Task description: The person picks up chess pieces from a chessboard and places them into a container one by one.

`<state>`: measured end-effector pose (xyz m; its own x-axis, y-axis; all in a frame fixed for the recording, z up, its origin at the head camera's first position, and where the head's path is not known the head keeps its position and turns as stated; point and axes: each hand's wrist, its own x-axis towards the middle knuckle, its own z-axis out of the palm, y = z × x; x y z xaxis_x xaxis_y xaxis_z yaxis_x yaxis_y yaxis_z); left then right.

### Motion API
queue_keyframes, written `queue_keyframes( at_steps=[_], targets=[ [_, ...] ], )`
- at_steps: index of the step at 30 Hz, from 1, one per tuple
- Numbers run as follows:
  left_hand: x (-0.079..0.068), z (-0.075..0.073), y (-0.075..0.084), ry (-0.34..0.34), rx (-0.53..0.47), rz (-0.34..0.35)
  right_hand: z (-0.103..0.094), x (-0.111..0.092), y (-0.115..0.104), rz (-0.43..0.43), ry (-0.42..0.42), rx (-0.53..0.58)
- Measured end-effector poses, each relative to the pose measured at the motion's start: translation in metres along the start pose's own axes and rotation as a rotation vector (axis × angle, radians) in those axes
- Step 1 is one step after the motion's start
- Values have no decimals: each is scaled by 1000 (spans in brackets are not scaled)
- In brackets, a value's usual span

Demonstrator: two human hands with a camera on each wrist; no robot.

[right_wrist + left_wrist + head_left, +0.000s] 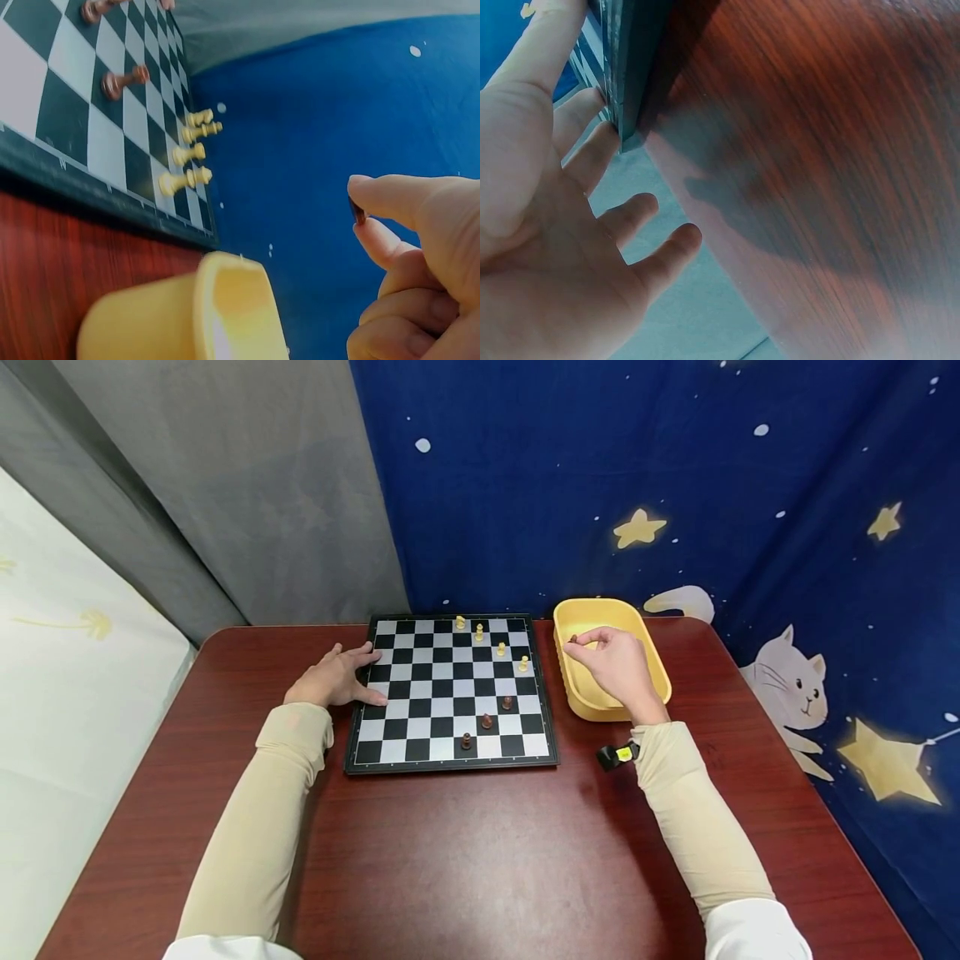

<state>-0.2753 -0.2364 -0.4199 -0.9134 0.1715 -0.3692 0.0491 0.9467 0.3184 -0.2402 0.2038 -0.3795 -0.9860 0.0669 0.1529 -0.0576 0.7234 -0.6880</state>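
A black-and-white chessboard (420, 703) lies on the table, slightly angled. My left hand (335, 678) rests on its left edge, thumb and fingers spread, the thumb and fingertips over the border squares. Between thumb and forefinger, my right hand (618, 667) pinches a small dark brown chess piece (358, 212) above the yellow bin (600, 601); most of the piece is hidden by the fingertips. Three brown chess pieces (487, 722) stand in a diagonal on the near right part of the board. Several cream chess pieces (501, 649) form another diagonal toward its far right corner.
The yellow bin stands just right of the board, near the table's far edge. Reddish-brown wooden table (450, 860) stretches in front of the board. Behind the table hang a grey curtain (300, 485) and a blue one (525, 485) with stars and a cat.
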Motion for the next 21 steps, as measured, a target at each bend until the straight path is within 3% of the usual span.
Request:
queue_keyframes(
  at_steps=[11, 21],
  targets=[
    [-1, 2, -1, -5, -2, 2, -22, 9, 25, 36, 12, -95],
    [0, 0, -1, -2, 5, 9, -34, 16, 33, 47, 14, -145]
  ],
)
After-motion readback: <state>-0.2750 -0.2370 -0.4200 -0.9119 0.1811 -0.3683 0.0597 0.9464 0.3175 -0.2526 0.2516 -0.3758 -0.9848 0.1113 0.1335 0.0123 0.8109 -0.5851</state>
